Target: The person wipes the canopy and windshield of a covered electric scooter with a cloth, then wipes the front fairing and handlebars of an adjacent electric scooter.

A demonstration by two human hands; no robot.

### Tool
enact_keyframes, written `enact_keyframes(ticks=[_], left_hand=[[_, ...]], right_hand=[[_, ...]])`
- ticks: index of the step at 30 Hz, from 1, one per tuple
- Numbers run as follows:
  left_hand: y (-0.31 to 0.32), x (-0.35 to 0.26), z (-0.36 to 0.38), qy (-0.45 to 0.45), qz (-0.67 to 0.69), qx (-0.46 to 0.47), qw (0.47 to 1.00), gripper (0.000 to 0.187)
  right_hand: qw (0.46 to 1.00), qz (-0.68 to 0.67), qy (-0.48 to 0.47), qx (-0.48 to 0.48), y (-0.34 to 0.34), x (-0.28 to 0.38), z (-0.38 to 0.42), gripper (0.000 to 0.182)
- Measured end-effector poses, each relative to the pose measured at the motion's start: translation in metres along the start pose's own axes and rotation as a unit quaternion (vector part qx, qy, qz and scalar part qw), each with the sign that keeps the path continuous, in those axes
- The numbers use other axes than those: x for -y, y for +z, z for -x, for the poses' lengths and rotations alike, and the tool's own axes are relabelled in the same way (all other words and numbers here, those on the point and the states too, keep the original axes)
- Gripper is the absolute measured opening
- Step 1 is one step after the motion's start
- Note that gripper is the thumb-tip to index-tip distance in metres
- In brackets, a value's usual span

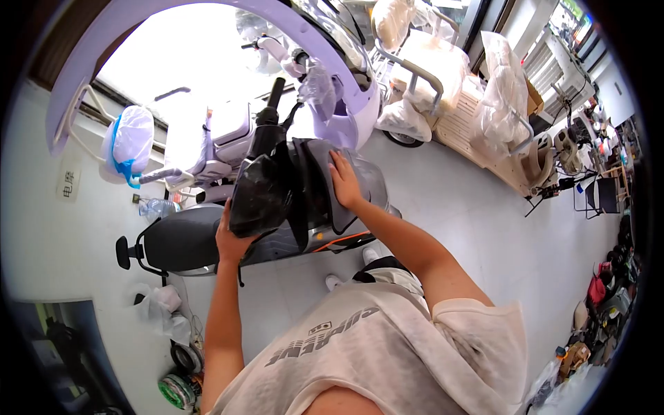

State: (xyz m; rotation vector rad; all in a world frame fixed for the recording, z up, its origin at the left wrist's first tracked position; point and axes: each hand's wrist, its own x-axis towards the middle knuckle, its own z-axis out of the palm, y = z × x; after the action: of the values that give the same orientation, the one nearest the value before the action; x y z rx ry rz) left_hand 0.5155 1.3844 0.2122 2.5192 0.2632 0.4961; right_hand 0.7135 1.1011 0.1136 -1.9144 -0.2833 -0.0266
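While the head view shows the grey front panel (360,187) seated on the dark scooter (207,238), the right hand (344,181) presses flat and open on it, and the left hand (232,241) grips the plastic-wrapped headlight cover (261,194) from below; fastening seems left, with only 1 view to judge by.

A pale grey smooth floor (484,228) spreads right. Plastic-wrapped cream scooters (429,62) crowd the far side, a white wall (41,235) stands left, and a bright daylit window (187,55) glares beyond.
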Motion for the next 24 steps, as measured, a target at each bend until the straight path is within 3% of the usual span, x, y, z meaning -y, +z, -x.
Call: enact_keyframes(ticks=[2,8,10,13,15,16,18,19,24], left_hand=[[0.001,0.012,0.002,-0.014,0.045,0.026,0.999,0.111],[-0.006,0.043,0.011,-0.037,0.013,0.125,0.991,0.099],[-0.011,0.041,0.012,0.003,-0.072,0.144,0.987,0.087],[-0.021,0.032,0.011,-0.056,-0.062,0.211,0.974,0.072],[-0.022,0.015,0.009,-0.085,-0.019,0.186,0.979,0.066],[-0.022,0.007,0.007,-0.111,0.031,0.159,0.98,0.061],[-0.025,0.001,0.002,-0.124,0.022,0.176,0.976,0.06],[-0.027,-0.001,0.002,-0.139,0.021,0.191,0.972,0.059],[-0.03,0.008,0.004,-0.146,-0.033,0.222,0.963,0.061]], right_hand=[[1.0,-0.004,-0.016,0.019,-0.001,-0.007,-0.005,0.051],[0.997,-0.009,-0.036,0.066,0.004,-0.029,-0.034,0.05],[0.996,-0.003,-0.051,0.079,0.01,-0.027,-0.053,0.05],[0.983,-0.064,-0.036,0.169,0.023,-0.012,-0.095,0.047],[0.953,-0.098,-0.033,0.284,0.046,-0.014,-0.125,0.044],[0.953,-0.105,-0.034,0.283,0.055,-0.019,-0.141,0.044],[0.895,0.017,-0.226,0.384,0.082,-0.043,-0.167,0.042],[0.865,-0.02,-0.231,0.445,0.086,-0.043,-0.18,0.042],[0.863,-0.085,-0.172,0.468,0.09,-0.056,-0.184,0.043]])
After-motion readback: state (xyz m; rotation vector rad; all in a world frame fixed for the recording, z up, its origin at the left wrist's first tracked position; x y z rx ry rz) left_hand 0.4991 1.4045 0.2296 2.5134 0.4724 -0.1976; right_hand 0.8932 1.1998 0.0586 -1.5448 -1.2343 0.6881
